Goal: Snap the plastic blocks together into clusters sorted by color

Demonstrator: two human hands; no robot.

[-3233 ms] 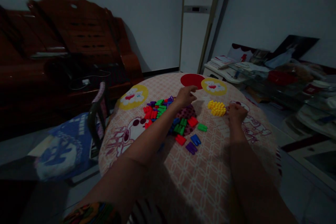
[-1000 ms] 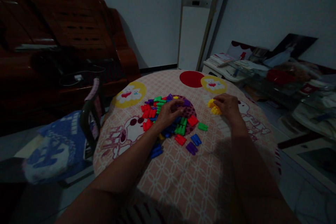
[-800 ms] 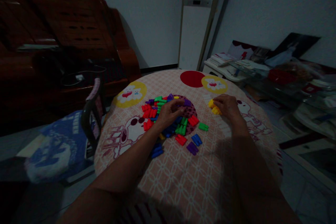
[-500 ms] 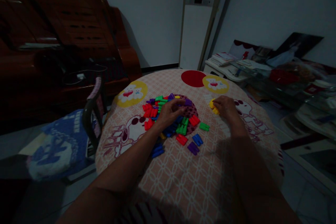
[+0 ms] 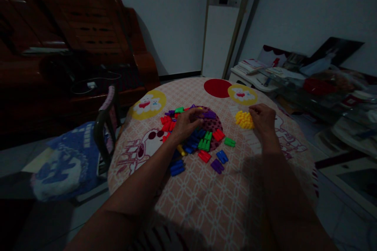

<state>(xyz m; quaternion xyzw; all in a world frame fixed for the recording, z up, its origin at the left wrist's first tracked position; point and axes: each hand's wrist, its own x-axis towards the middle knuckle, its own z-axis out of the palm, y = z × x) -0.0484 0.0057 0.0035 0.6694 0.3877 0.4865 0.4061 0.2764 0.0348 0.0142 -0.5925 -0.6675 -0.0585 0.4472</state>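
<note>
My left hand (image 5: 186, 125) rests low over a mixed heap of small two-pronged plastic pieces, with fingers loosely curved and thumb apart; I make out nothing gripped. Around it lie red pieces (image 5: 168, 124), blue pieces (image 5: 193, 141), green pieces (image 5: 205, 141) and a purple piece (image 5: 209, 115). Part of the heap is hidden beneath the hand. At the right, my right hand (image 5: 263, 119) has its fingertips pinched together at the edge of a pile of yellow pieces (image 5: 244, 120). Whatever is in that pinch is too small and dark to tell.
A patterned cloth covers the round table (image 5: 200, 200). Loose pieces lie nearer me, among them a purple one (image 5: 217, 166) and a green one (image 5: 229, 142). A chair (image 5: 101, 133) stands at the left, a wooden bench (image 5: 97, 35) behind it, a cluttered glass table (image 5: 312, 90) at right.
My right hand has shifted right, off the yellow pile, so more of that pile shows. My left hand has moved slightly left and down over the heap.
</note>
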